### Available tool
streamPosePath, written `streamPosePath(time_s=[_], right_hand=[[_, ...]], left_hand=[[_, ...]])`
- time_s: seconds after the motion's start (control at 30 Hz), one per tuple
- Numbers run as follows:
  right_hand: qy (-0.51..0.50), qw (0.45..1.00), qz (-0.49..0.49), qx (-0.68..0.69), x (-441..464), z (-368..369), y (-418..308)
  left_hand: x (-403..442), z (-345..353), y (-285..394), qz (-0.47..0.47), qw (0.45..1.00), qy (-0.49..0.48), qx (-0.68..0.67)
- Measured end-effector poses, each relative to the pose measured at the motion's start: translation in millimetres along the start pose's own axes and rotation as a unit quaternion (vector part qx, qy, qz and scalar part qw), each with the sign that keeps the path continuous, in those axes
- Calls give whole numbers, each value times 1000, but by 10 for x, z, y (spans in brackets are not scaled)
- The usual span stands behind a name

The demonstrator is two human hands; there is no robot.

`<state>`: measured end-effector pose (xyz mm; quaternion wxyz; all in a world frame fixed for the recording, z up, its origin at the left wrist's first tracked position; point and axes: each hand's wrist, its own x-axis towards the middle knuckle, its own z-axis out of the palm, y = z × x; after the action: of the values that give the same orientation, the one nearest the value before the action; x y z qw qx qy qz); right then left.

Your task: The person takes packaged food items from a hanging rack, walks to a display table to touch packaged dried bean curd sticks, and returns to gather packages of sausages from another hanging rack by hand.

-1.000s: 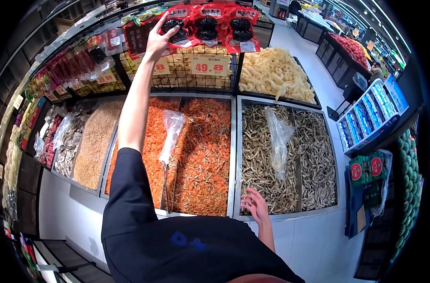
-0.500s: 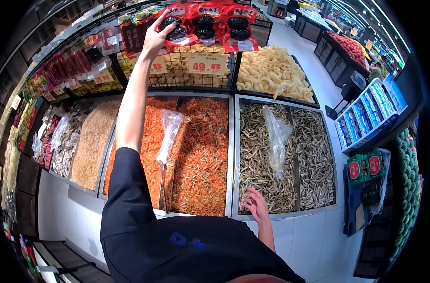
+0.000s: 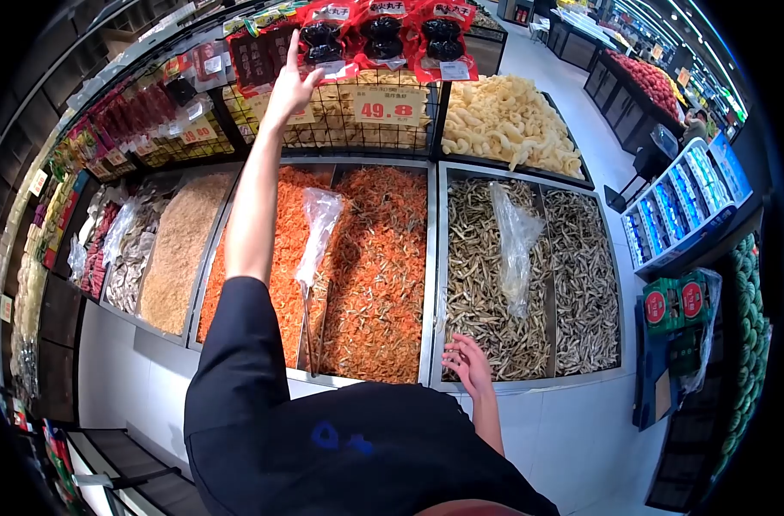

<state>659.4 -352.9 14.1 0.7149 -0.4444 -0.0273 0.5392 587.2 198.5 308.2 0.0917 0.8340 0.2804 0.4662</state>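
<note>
My left hand (image 3: 293, 86) is stretched out to the hanging packs, index finger pointing up and thumb apart, with nothing held. Just right of its fingertips hangs a red vacuum pack (image 3: 325, 47) with dark round pieces inside. A darker red-brown pack (image 3: 261, 60) hangs on its left; whether the fingers touch either one, I cannot tell. Two similar red packs, a middle pack (image 3: 385, 39) and a right pack (image 3: 444, 43), hang alongside. Low in the view, my right hand (image 3: 469, 365) hovers with loosely bent, parted fingers over the front edge of the dried fish bin (image 3: 486, 258), holding nothing.
Orange dried shrimp (image 3: 379, 267) fill the middle bin, where a plastic bag (image 3: 319, 228) covers a scoop's handle. Another clear bag (image 3: 516, 249) lies on the fish. Behind stand a wire rack with a price sign (image 3: 390, 107) and a heap of pale puffed pieces (image 3: 512, 125). Green boxes (image 3: 680, 305) stand right.
My left hand has come down off the left red pack, its index finger now straightened. My right hand keeps nearly the same pose. The whole view has shifted slightly.
</note>
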Motion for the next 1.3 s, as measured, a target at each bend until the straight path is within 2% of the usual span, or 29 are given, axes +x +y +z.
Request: streamPosePath(time_s=[0.07, 0.1, 0.13, 0.17, 0.2, 0.23, 0.27, 0.3, 0.4, 0.43, 0.47, 0.53, 0.63, 0.67, 0.73, 0.8, 0.9, 0.93, 0.97, 1.03, 1.07, 1.13, 1.23, 1.3], right_hand=[[-5, 1000, -2, 18, -24, -7, 21], [-8, 1000, -1, 18, -28, -34, 37], [-2, 1000, 5, 20, -40, -76, 73], [5, 1000, 11, 22, -49, -114, 111], [1, 1000, 13, 21, -42, -146, 142], [0, 999, 24, 21, -47, -188, 179], [-2, 999, 36, 19, -49, -222, 191], [-5, 999, 50, 13, -41, -229, 191], [-16, 995, 93, -12, 5, -204, 150], [-24, 994, 104, -29, 45, -205, 125], [-34, 992, 116, -45, 87, -189, 102], [-60, 988, 120, -71, 171, -151, 31], [-85, 979, 140, -118, 346, -165, -43], [-99, 975, 152, -128, 414, -159, -63], [-114, 966, 159, -169, 529, -140, -84], [-140, 955, 175, -196, 657, -86, -87], [-173, 931, 212, -241, 952, -115, 34], [-172, 925, 213, -265, 921, 74, -19], [-181, 921, 209, -274, 960, 174, -10], [-188, 920, 197, -281, 1000, 377, 5], [-197, 921, 191, -275, 1047, 426, 49], [-186, 924, 179, -283, 1035, 633, 146], [-192, 921, 174, -291, 930, 884, 450], [-192, 922, 167, -291, 808, 1011, 748]], left_hand=[[-623, 67, 43, -106, 985, 23, -135], [-1008, 105, 104, -160, 977, 28, -136], [-1466, 193, 133, -176, 972, 14, -152], [-1944, 421, -84, -203, 955, -35, -213], [-2381, 434, 44, -279, 941, -121, -150], [-2873, 554, -59, -297, 905, -212, -217], [-3205, 462, 144, -271, 894, -303, -190], [-3557, 471, 220, -266, 867, -352, -232], [-4184, 294, 540, -347, 758, -445, -325], [-4428, 332, 550, -359, 753, -422, -355], [-4547, 285, 649, -399, 725, -414, -380], [-4813, 208, 841, -428, 714, -373, -409], [-5200, 14, 1085, -463, 690, -372, -413], [-5397, -31, 1105, -460, 680, -347, -453], [-5718, -229, 1202, -479, 693, -337, -420], [-6114, -424, 1270, -534, 711, -327, -320], [-6574, -748, 1466, -629, 699, -203, -273], [-6728, -828, 1512, -657, 690, -166, -252], [-6882, -904, 1528, -662, 687, -158, -253], [-7230, -1011, 1527, -733, 642, -53, -217], [-7448, -1038, 1507, -737, 638, -48, -218], [-8016, -1040, 1457, -751, 595, 109, -264], [-9012, -1081, 1380, -791, 555, 124, -226], [-9288, -1292, 1410, -832, 507, 112, -195]])
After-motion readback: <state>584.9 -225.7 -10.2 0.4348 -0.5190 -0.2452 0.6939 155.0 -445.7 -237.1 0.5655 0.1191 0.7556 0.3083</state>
